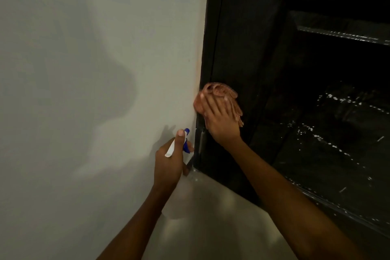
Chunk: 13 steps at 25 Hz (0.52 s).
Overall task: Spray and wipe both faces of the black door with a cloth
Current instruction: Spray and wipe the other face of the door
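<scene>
The black door (242, 38) fills the right side of the head view, with white droplets speckled over its lower panels. My right hand (221, 122) presses a pinkish-orange cloth (226, 94) flat against the door's left edge, near the frame. My left hand (168, 160) holds a white spray bottle with a blue trigger head (185, 139) just left of the door frame, low down, its nozzle pointing up toward the wall. The bottle's body is hidden behind my hand.
A pale wall (95, 69) covers the left half of the view, with shadows of my arms on it. A light glossy floor (211, 217) runs along the door's bottom edge. A metal hinge (201, 141) sits on the frame below the cloth.
</scene>
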### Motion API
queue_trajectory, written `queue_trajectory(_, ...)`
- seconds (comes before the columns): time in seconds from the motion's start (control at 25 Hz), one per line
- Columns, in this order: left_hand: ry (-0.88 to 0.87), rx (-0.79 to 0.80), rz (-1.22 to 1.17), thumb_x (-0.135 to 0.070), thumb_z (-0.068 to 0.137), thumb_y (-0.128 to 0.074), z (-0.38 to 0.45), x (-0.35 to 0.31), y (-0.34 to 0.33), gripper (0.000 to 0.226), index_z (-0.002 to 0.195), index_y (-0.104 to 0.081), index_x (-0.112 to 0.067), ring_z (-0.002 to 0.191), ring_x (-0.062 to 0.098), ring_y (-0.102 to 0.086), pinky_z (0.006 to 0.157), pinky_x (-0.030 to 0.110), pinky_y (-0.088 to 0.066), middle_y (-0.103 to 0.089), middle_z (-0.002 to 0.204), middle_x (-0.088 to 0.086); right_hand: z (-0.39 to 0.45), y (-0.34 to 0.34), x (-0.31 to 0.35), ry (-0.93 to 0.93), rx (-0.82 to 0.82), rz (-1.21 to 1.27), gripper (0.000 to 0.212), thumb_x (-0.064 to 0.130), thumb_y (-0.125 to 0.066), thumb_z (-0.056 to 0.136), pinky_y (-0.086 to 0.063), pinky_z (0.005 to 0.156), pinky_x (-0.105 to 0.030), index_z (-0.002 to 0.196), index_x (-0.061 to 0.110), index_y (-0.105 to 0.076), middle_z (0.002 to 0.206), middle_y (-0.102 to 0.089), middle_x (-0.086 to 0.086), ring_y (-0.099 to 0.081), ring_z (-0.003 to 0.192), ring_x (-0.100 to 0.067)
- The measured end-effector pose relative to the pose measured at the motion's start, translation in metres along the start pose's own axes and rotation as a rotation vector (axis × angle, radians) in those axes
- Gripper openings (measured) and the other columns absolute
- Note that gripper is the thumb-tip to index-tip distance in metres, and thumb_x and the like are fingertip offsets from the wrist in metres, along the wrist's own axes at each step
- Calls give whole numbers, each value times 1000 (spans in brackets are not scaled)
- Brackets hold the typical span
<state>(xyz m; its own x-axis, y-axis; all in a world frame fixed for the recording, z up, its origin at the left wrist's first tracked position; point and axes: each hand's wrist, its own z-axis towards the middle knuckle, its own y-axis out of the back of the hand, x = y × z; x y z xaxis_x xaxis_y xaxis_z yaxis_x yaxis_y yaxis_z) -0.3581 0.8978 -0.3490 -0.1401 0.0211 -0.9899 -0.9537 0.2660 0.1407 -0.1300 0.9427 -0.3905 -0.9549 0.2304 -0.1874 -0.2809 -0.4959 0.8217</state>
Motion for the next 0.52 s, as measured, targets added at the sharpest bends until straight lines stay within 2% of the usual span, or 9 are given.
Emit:
queue_trajectory(0.08, -8, -5, 29, -77, 81, -29, -2, 7, 3, 82, 86, -71, -7, 57, 24, -61, 55, 28, -57, -69, 78, 12, -29, -33, 6, 155, 154, -46, 73, 20, -52, 100, 14, 121, -48, 163, 18, -14, 170, -9, -8, -2, 156, -28)
queue_trajectory(0.12, 5, -12, 34, -78, 79, -29, -2, 8, 4, 83, 88, -71, -7, 61, 25, -62, 57, 30, -57, -68, 78, 10, -40, -45, 6, 199, 215, -47, 68, 18, -50, 101, 13, 120, -47, 162, 18, -19, 169, -16, -8, -8, 156, -29)
queue_trajectory(0.24, 71, -17, -5, -73, 79, -31, -3, 0, -2, 77, 98, -69, -8, 66, 16, -61, 51, 20, -52, -66, 82, 1, -45, -50, 6, 252, 343, -42, 65, 20, -44, 103, 10, 121, -46, 162, 21, -18, 170, -15, -5, -9, 157, -27)
queue_trajectory(0.32, 55, -21, -22, -66, 83, -32, -8, -13, -10, 67, 108, -65, -13, 68, 11, -57, 55, 15, -45, -65, 90, -1, -41, -39, 0, 272, 393, -74, 66, 25, -46, 104, 8, 121, -45, 162, 23, -15, 170, -12, -4, -6, 157, -26)
queue_trajectory(0.4, 19, -7, -36, -64, 83, -31, -12, -22, -19, 68, 113, -65, -13, 67, 10, -57, 55, 14, -44, -65, 93, 5, -37, -21, -13, 271, 392, -105, 67, 29, -46, 105, 9, 121, -45, 162, 24, -14, 171, -9, -3, -3, 158, -24)
queue_trajectory(0.52, 1, 30, -101, -54, 95, -37, -16, -42, -31, 49, 96, -66, -15, 54, 6, -62, 42, 9, -44, -65, 81, 3, -35, 24, -45, 240, 255, -120, 68, 35, -47, 104, -4, 128, -49, 163, 25, -15, 170, -14, -3, -8, 157, -23)
